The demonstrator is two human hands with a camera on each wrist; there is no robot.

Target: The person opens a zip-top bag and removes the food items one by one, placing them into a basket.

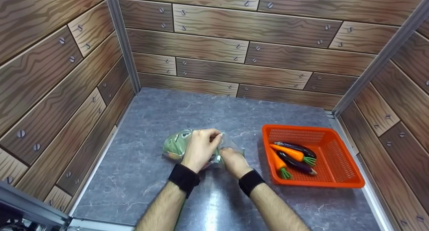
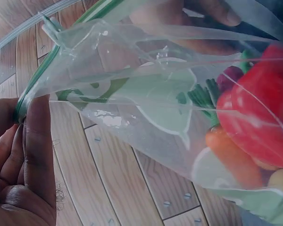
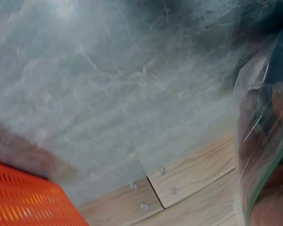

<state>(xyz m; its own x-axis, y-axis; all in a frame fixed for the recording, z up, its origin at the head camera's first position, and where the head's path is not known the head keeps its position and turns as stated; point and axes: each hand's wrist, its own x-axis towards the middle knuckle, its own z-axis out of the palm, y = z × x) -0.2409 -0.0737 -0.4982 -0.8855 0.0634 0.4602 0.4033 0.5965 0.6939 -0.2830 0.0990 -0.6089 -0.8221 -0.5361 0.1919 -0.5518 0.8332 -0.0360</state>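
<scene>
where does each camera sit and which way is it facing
Head: worn on the head, facing forward and down at the zip bag and orange basket; left hand, right hand and forearms show.
Left wrist: worn there, facing the bag's red bell pepper; the left hand and part of another hand show.
Right wrist: worn there, facing across the grey tabletop toward a plank-patterned wall; part of a hand shows.
Shared: head and right wrist both show the basket.

The bag (image 1: 174,146) has free room leftward, but the basket (image 1: 330,154) obstructs rightward.
</scene>
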